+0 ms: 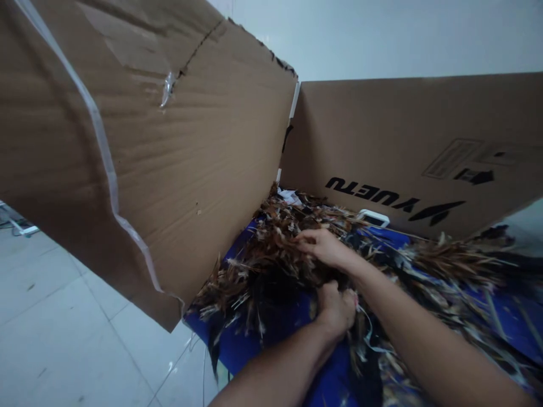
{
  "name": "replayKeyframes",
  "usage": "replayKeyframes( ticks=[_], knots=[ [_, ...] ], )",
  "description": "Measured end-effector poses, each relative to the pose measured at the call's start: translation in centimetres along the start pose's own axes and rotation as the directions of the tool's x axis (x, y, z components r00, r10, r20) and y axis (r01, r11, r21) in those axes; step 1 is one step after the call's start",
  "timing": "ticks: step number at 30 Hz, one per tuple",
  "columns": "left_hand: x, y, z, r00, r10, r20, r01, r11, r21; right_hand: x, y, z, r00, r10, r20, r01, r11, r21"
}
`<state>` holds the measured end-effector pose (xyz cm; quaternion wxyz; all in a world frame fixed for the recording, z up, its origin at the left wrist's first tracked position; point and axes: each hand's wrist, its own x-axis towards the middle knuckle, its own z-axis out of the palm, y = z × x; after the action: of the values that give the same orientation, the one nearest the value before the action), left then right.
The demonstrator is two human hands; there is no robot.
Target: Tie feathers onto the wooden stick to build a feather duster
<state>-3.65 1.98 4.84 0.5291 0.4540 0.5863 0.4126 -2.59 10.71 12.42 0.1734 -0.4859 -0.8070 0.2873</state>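
Observation:
Brown and black feathers lie heaped on a blue surface. My left hand is closed in a fist low at the front of the heap. Feather tips and a thin white string come out beside it, so it seems to grip a bunch of feathers, mostly hidden by the fingers. Just above and beyond, my right hand reaches into the heap from the right. Its thumb and fingers are drawn together on brown feathers; the fingertips are partly covered.
A tall cardboard panel stands on the left, with white tape along it. Another cardboard panel with black lettering closes the back. A white-rimmed device lies before it. More feathers spread right. Tiled floor shows at lower left.

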Motion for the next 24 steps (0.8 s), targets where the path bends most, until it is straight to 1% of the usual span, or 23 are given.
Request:
replayKeyframes(
  ticks=[2, 3, 5, 10, 14, 16, 17, 19, 20, 22, 23, 24],
  knots=[
    [-0.1, -0.2, 0.1, 1.000, 0.024, 0.006, -0.024, 0.996, 0.083, -0.5, -0.2, -1.3, 1.000, 0.016, -0.002, -0.016, 0.976, 0.215],
    [-0.1, -0.3, 0.2, 0.999, 0.033, 0.013, -0.034, 0.994, 0.102, -0.8, -0.4, -1.8, 1.000, 0.020, -0.001, -0.018, 0.955, 0.295],
    [0.0, -0.5, 0.4, 0.999, 0.037, 0.031, -0.040, 0.995, 0.096, -1.4, -0.8, -2.6, 0.999, 0.034, -0.004, -0.029, 0.918, 0.395],
    [0.4, -1.2, 0.7, 0.998, 0.053, 0.020, -0.055, 0.992, 0.115, -2.0, -1.1, -3.3, 0.994, 0.109, -0.016, -0.086, 0.862, 0.500],
    [0.5, -1.3, 0.7, 0.997, 0.075, 0.012, -0.076, 0.992, 0.096, -1.6, -0.3, -3.1, 0.993, 0.114, 0.012, -0.103, 0.845, 0.524],
    [0.4, -1.3, 0.8, 0.998, 0.054, 0.011, -0.055, 0.995, 0.089, -1.2, 0.5, -2.9, 0.995, 0.093, 0.026, -0.094, 0.872, 0.480],
    [0.4, -1.3, 0.8, 0.999, 0.046, 0.009, -0.046, 0.995, 0.091, -1.0, 0.9, -2.8, 0.996, 0.081, 0.028, -0.085, 0.902, 0.423],
    [0.3, -1.3, 0.7, 0.999, 0.046, 0.003, -0.046, 0.994, 0.101, -0.4, 1.6, -2.6, 0.998, 0.057, -0.013, -0.053, 0.977, 0.208],
    [0.2, -1.3, 0.7, 0.999, 0.048, 0.003, -0.048, 0.993, 0.107, -0.1, 1.8, -2.4, 0.997, 0.029, -0.066, -0.024, 0.998, 0.065],
    [0.2, -1.2, 0.6, 0.999, 0.049, 0.012, -0.050, 0.991, 0.122, 0.3, 1.7, -1.9, 0.979, -0.087, -0.184, 0.051, 0.980, -0.191],
    [0.2, -1.1, 0.6, 0.999, 0.045, 0.021, -0.047, 0.991, 0.129, 0.4, 1.3, -1.5, 0.967, -0.156, -0.201, 0.098, 0.957, -0.273],
    [0.2, -1.0, 0.5, 0.999, 0.035, 0.032, -0.039, 0.990, 0.137, 0.5, 0.8, -1.0, 0.961, -0.211, -0.177, 0.146, 0.936, -0.321]
  ],
)
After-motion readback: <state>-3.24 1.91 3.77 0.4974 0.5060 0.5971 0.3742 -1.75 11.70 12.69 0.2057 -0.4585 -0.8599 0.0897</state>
